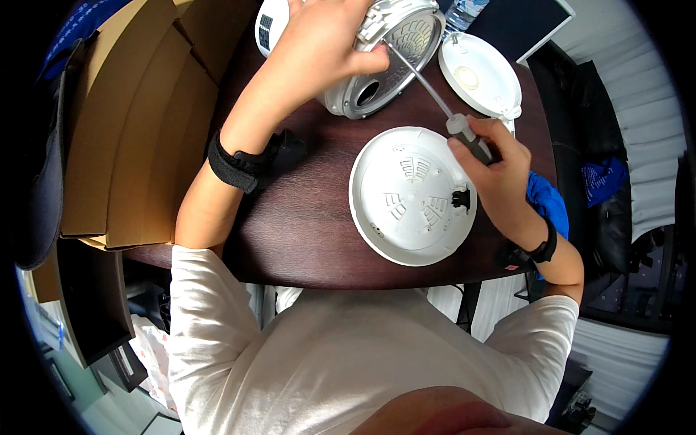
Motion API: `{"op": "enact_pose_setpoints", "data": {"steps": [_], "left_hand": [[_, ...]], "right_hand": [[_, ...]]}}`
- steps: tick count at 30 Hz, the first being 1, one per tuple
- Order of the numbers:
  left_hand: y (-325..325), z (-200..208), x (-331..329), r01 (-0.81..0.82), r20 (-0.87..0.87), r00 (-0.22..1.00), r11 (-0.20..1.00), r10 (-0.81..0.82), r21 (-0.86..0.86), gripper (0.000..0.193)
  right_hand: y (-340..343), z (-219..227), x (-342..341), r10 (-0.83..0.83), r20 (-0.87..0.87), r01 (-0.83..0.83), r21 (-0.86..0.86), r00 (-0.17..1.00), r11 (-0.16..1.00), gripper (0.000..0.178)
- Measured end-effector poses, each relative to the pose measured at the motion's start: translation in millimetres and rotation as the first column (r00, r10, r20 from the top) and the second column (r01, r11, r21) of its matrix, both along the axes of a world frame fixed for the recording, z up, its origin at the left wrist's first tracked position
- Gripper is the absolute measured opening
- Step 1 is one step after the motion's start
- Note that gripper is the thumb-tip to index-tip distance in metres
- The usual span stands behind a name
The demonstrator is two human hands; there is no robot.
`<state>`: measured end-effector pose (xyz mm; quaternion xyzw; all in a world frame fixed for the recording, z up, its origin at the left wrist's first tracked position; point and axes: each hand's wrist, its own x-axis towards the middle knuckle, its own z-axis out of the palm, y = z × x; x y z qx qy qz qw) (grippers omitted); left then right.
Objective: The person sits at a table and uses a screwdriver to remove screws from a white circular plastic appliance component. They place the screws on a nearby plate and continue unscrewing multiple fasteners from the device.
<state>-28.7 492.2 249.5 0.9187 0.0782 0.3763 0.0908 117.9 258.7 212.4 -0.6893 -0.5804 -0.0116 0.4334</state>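
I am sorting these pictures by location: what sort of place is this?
Probably an office, perhaps a living room: a dark wood-grain table, a black padded seat and white curtains suggest it.

Head view: one wide fisheye, left of a side-by-side pair, head-worn. Faces steeply down; upright, unmirrored. Range: close. Lower centre: wearer's white shirt (348, 348), very near. Mid-frame: dark tabletop (308, 225), front edge bowed. Upper centre: left hand (326, 40). Right of centre: right hand (500, 161). Corners: black.
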Motion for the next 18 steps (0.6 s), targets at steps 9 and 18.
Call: {"op": "enact_pose_setpoints", "data": {"steps": [9, 18], "left_hand": [[1, -2, 1, -0.008, -0.024, 1.0, 1.0, 0.008, 0.004, 0.077], [-2, 1, 1, -0.005, -0.024, 1.0, 1.0, 0.004, -0.018, 0.077]], "right_hand": [[-5, 17, -39, -0.04, -0.949, -0.218, -0.112, 0.313, 0.969, 0.017], [-6, 6, 15, 0.014, 0.096, -0.017, 0.029, 0.995, 0.999, 0.028]]}}
